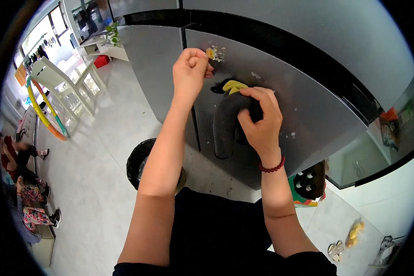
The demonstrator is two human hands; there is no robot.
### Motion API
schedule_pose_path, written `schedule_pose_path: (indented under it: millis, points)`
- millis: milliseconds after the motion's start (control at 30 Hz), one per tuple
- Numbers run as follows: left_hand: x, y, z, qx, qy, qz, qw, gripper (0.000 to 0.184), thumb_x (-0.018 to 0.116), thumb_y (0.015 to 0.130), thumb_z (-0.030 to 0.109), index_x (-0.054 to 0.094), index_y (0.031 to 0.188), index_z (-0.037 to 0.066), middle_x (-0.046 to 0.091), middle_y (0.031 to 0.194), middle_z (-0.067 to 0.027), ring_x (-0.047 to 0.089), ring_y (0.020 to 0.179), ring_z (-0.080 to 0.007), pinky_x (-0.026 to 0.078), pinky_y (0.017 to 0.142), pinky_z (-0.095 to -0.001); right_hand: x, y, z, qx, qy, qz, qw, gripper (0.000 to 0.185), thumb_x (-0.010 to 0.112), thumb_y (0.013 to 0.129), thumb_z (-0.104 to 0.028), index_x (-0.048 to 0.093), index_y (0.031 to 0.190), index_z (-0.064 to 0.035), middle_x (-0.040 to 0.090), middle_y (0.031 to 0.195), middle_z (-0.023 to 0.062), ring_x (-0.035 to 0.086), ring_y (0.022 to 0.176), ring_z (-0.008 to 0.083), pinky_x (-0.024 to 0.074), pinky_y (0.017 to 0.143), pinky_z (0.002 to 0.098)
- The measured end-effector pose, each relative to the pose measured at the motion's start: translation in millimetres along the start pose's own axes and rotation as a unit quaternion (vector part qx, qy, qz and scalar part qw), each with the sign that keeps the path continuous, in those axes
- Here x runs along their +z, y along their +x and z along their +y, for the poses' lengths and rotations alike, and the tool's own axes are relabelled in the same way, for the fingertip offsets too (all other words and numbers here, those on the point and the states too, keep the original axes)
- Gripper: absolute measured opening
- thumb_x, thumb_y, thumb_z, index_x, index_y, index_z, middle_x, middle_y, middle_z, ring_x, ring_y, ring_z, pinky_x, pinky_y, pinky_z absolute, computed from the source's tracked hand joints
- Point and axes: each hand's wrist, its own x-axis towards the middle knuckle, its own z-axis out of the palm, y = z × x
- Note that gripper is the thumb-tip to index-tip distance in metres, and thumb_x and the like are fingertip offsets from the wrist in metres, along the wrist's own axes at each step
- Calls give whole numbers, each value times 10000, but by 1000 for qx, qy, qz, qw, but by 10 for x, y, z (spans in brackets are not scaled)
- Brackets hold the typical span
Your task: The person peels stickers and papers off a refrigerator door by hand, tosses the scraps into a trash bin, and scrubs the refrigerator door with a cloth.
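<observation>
My left hand (192,69) is closed, thumb against curled fingers, at the grey refrigerator door (308,115). Right beside its fingertips is a torn yellow-and-white sticker (215,54) on the door. Whether a piece of it is between the fingers is hidden. My right hand (264,117), with a dark red bead bracelet (272,164) at the wrist, grips a dark grey soft cloth thing (225,124) against the door. A long rounded end hangs down from it, and a yellow folded part (234,86) shows at its top. Pale residue (255,75) marks the door nearby.
Below my left forearm stands a black-lined bin (140,158). A box of bottles (309,180) is on the floor at right, with bagged yellow items (355,233) farther off. White chairs (64,83) and a colourful hoop (46,117) stand left; people (30,193) sit at far left.
</observation>
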Motion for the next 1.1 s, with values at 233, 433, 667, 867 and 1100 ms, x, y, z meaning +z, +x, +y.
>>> schedule_pose_path:
  millis: [233,433,667,867,1100]
  points:
    - [-205,-158,-27,128,226,-59,964,222,598,933,189,641,1097,46,646,1016,-45,580,946,-123,443,861,-278,0,0,48,-21,-24,-13,999,299,597,717,29,635,1006,-36,623,976,139,615,942,315,491,839,361]
    - [-153,-386,92,191,291,-40,937,234,662,869,165,611,1037,11,583,997,-107,564,931,-209,442,819,-310,62,-32,79,-44,-18,-6,999,294,609,756,22,657,1038,-49,640,1010,84,622,928,219,480,837,305]
    - [-129,-468,-167,403,500,-61,764,377,576,909,139,536,1270,38,487,1350,-181,461,1250,-304,375,1002,-405,75,-63,149,-51,-35,-13,998,290,618,771,23,659,1052,-38,639,1029,80,620,947,201,471,861,296]
    - [-585,-953,-435,127,372,-57,918,515,580,916,189,444,1403,88,389,1462,-166,385,1339,-356,368,1038,-469,21,-28,44,-11,-38,-32,999,311,612,734,17,646,1038,-40,632,1023,125,616,977,298,486,863,351]
    - [-22,-1127,114,87,127,-70,986,453,618,888,64,485,1318,13,544,1268,-151,516,1194,-249,399,998,-356,48,-79,-152,198,209,-38,957,403,580,819,67,579,1205,-50,563,1199,102,593,1068,220,494,899,327]
